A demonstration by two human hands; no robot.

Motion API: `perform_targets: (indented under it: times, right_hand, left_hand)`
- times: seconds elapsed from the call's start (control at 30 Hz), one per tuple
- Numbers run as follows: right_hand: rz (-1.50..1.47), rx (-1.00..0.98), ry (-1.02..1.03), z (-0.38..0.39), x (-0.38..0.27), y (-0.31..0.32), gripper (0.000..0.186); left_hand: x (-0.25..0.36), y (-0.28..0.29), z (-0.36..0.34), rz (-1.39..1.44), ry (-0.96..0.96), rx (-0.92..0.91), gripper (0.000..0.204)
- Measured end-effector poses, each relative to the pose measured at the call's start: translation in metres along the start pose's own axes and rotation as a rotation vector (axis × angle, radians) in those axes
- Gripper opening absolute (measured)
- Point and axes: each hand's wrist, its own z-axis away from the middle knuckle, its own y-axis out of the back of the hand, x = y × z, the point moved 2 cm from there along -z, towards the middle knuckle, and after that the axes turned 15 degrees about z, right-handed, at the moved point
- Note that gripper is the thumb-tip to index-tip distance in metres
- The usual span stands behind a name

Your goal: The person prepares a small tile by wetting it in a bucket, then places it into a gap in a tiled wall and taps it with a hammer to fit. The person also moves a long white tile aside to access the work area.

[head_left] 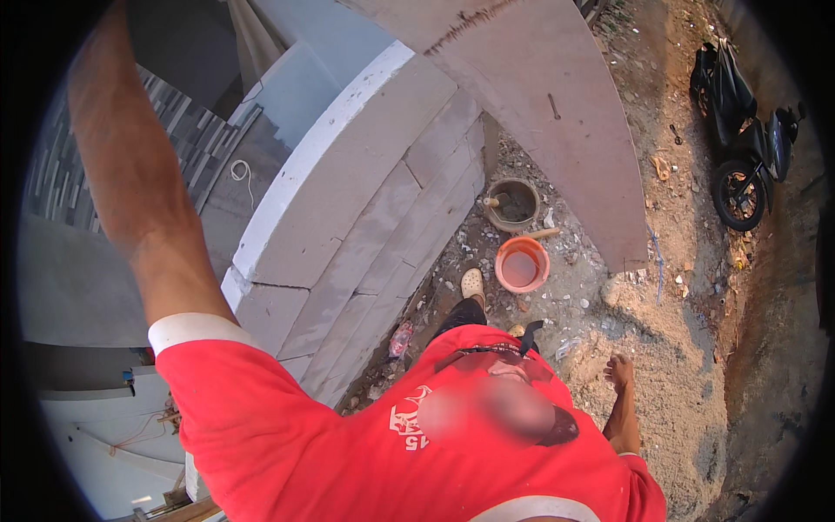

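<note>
My left arm (148, 191) stretches up along the block wall's left side to the upper edge of the picture; its hand is out of sight. My right hand (619, 370) hangs low at my right over a pile of sand (670, 409), its fingers loosely bent and apart, with nothing visible in them. The grey block wall (348, 209) has a white top edge. At its foot stand a dark bucket (520, 209) of grey mix with a handle sticking out and an orange bucket (522, 265) beside a wooden stick.
A large brownish board (557, 130) juts over the ground at the top. A black scooter (731, 130) stands at the upper right along a worn side wall (774, 304). My feet are on rubble-strewn ground. A white cord (243, 174) and striped tiling (61, 157) show beyond the block wall.
</note>
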Motion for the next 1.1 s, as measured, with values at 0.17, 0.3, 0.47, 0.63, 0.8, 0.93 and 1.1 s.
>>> perform_targets:
  times: [0.17,0.3,0.47,0.63,0.8,0.93,1.1]
  right_hand:
    - [0.704,-0.175,0.054,-0.01,0.066,-0.062,0.033]
    - [0.782,-0.271,0.106,-0.03,0.016,-0.108,0.037]
    - [0.088,-0.209,0.017,-0.084,-0.137,-0.136,0.021]
    - [0.113,-0.174,0.233,-0.129,-0.294,-0.138,0.017]
    - [0.265,-0.192,0.426,-0.135,-0.374,-0.149,0.021]
    - [0.294,-0.264,0.42,-0.135,-0.376,-0.158,0.023]
    - [0.409,-0.319,0.269,-0.138,-0.336,-0.153,0.023]
  left_hand:
    - [0.01,0.086,-0.074,-0.536,0.105,0.089,0.08]
    - [-0.024,0.131,-0.107,-0.712,0.261,0.107,0.081]
    - [-0.056,0.148,-0.129,-0.807,0.358,0.066,0.081]
    - [-0.072,0.144,-0.136,-0.877,0.392,0.013,0.081]
    - [-0.088,0.145,-0.141,-0.918,0.419,-0.036,0.082]
    - [-0.097,0.146,-0.146,-0.944,0.433,-0.07,0.082]
    - [-0.102,0.145,-0.146,-0.972,0.435,-0.112,0.082]
